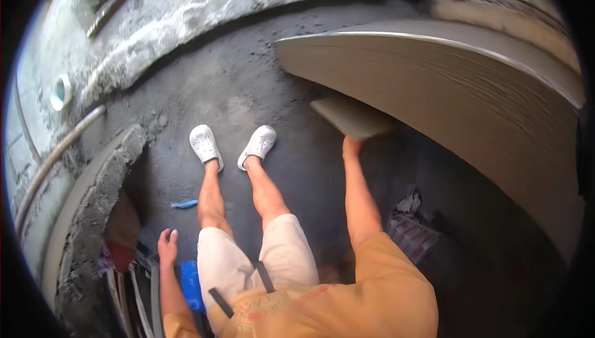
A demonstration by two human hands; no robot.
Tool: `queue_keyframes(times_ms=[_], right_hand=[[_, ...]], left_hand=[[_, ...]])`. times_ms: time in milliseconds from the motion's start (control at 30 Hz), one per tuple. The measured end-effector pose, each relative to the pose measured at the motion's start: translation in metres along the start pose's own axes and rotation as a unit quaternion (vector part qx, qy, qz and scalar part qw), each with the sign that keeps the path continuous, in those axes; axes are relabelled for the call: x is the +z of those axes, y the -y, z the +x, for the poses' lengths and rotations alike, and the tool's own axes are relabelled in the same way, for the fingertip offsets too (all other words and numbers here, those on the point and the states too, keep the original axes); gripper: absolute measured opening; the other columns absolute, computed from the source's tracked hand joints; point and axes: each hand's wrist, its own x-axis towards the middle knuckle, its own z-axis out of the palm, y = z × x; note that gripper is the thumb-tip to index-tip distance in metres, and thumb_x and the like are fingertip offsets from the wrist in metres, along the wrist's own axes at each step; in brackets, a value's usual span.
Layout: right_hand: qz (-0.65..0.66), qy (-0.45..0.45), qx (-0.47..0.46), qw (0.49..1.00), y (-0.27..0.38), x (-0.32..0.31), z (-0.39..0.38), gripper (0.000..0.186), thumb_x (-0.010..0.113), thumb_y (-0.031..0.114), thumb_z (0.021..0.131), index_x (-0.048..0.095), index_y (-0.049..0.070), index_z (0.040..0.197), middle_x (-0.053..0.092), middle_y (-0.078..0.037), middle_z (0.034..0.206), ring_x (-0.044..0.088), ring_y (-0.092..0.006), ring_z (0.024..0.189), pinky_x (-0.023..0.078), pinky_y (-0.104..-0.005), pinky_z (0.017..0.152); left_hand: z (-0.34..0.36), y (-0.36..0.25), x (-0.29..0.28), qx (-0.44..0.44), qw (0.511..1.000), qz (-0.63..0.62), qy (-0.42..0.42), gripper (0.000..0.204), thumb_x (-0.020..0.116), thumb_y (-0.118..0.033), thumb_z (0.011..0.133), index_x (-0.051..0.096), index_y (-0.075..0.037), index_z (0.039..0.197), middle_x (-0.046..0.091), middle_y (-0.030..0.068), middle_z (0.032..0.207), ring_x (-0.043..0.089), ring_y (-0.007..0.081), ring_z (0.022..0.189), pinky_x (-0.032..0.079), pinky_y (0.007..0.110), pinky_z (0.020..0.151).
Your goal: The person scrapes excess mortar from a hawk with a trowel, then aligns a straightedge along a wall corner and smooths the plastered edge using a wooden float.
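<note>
Right hand [351, 146] grips a flat grey square tile [353, 118] at one o'clock, beside the tall stack of large grey slabs [471, 108]; left hand [167, 239] hangs loose, fingers empty. Better to support the tile's underside.

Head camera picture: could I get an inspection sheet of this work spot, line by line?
Surface: grey, dusty concrete floor, rough and stained.
Job's things: one grey tile, held out from a tall stack of large tiles on the person's right.
Clutter: a small blue object on the floor by the left leg; rubble and broken brick below the stack; crusted mortar on a curved edge at left.
Hands: right hand grips the tile's near edge; left hand hangs free, holding nothing.
Cables: nothing seen.
Surroundings: rough plastered wall, pipes along its base, a white pipe opening; white shoes on the person's feet.
</note>
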Motion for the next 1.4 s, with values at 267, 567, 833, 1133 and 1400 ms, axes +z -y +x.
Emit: queue_keyframes(times_ms=[267,567,833,1133,1400], right_hand=[[-0.091,0.078,-0.191,0.974,0.103,-0.182,-0.140,0.036,0.063,0.026,0.092,0.064,0.002,0.118,0.062,-0.018,0.124,0.053,-0.0393,0.119,0.038,-0.0506,0.102],[-0.044,0.020,-0.321,0.946,0.090,-0.255,-0.127,0.042,0.064,0.036,0.089,0.064,0.006,0.118,0.067,-0.011,0.113,0.061,-0.0359,0.108,0.043,-0.0506,0.096],[0.246,0.113,-0.161,0.949,-0.062,-0.407,-0.127,0.045,0.055,0.037,0.096,0.056,0.006,0.129,0.059,-0.013,0.130,0.050,-0.0315,0.127,0.041,-0.0452,0.103],[0.015,-0.082,-0.308,0.948,0.013,-0.453,-0.134,0.055,0.075,0.035,0.083,0.058,0.001,0.122,0.060,-0.020,0.121,0.054,-0.0396,0.115,0.041,-0.0490,0.098],[0.084,-0.072,-0.306,0.946,0.019,-0.390,-0.125,0.050,0.072,0.031,0.086,0.059,0.001,0.125,0.059,-0.021,0.127,0.052,-0.0429,0.121,0.038,-0.0507,0.104]], left_hand=[[-0.061,-0.218,-0.005,0.270,0.963,0.012,-0.006,0.037,0.070,-0.028,0.091,0.061,0.007,0.089,0.052,0.0085,0.069,0.049,0.0161,0.067,0.050,0.032,0.084],[-0.108,-0.234,-0.042,0.397,0.916,-0.047,-0.046,0.030,0.067,-0.022,0.092,0.065,0.002,0.111,0.068,0.0185,0.112,0.068,0.0255,0.099,0.052,0.034,0.086],[-0.193,-0.123,-0.047,0.277,0.953,0.051,-0.113,0.037,0.073,-0.031,0.087,0.061,0.001,0.074,0.058,0.0092,0.065,0.054,0.0150,0.064,0.047,0.035,0.065],[-0.255,-0.108,-0.030,0.405,0.884,0.104,-0.209,0.036,0.071,-0.025,0.085,0.066,0.002,0.108,0.067,0.0181,0.103,0.066,0.0340,0.099,0.051,0.040,0.091],[-0.270,-0.155,-0.020,0.358,0.909,0.002,-0.214,0.047,0.070,-0.029,0.088,0.063,0.002,0.122,0.067,0.0215,0.121,0.063,0.0322,0.117,0.048,0.038,0.099]])
